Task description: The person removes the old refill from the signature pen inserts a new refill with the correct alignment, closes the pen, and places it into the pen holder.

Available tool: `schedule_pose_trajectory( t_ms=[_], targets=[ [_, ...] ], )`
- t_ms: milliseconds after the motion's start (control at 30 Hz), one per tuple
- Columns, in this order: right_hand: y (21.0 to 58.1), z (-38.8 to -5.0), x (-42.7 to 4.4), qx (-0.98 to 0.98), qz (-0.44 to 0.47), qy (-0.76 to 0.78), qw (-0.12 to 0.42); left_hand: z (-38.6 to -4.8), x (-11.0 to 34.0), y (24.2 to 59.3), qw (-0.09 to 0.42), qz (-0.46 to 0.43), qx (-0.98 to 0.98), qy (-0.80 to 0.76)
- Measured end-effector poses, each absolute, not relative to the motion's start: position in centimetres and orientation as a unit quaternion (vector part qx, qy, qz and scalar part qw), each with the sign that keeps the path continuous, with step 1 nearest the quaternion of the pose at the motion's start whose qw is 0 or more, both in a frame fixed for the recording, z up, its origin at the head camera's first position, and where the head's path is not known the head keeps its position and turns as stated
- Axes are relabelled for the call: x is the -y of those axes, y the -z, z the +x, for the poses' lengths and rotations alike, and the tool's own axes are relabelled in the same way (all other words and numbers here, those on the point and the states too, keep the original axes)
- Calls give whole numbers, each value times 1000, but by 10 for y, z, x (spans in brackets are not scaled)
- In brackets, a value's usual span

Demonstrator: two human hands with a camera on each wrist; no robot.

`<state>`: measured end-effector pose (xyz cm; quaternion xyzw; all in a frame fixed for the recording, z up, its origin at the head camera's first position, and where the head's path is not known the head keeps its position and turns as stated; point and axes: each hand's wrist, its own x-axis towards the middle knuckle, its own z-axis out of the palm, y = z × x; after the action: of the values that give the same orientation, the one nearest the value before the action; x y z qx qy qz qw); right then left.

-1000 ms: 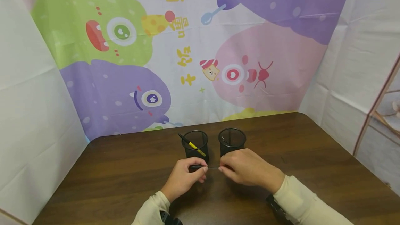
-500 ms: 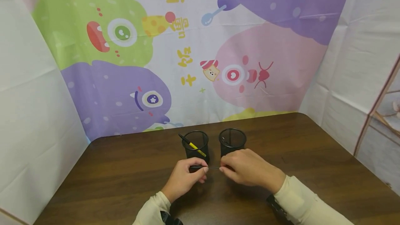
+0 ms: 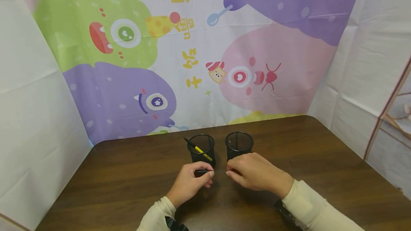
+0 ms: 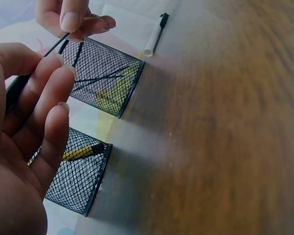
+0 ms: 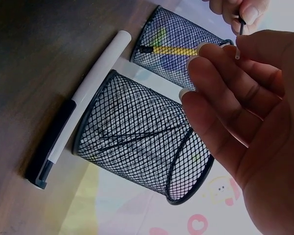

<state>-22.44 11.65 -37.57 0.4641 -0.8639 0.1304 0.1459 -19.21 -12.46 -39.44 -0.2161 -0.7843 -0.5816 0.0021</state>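
My left hand [image 3: 188,180] holds a black pen section [image 3: 201,172] between thumb and curled fingers. A thin refill [image 3: 220,172] sticks out of it to the right. My right hand [image 3: 257,174] pinches the refill's far end with thumb and forefinger; its other fingers are bent loosely in the right wrist view. Just behind the hands stand two black mesh cups. A yellow and black pen [image 3: 202,152] leans in the left cup [image 3: 192,158]. Thin dark sticks [image 5: 137,137] lie inside the right cup [image 5: 176,169].
A white pen barrel [image 5: 90,95] with a black clip lies on the table beside the right cup's base; in the head view it does not show. The brown table [image 3: 128,174] ends at a cartoon-printed cloth [image 3: 205,106]. White cloth walls [image 3: 29,81] flank both sides.
Almost nothing differs. Both hands keep their hold on the pen section and refill, with only a tiny drift in the view.
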Motion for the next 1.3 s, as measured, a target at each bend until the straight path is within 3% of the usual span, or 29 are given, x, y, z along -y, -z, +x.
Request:
schedule_pose_trajectory(
  t_ms=[300,1300],
  targets=[
    [374,-224,-117,861,465,-132,162,-193,125,392,-1,-217,782,584],
    [369,-225,-123,872,447,-144,141,-190,124,392,13,-207,781,589]
  ],
)
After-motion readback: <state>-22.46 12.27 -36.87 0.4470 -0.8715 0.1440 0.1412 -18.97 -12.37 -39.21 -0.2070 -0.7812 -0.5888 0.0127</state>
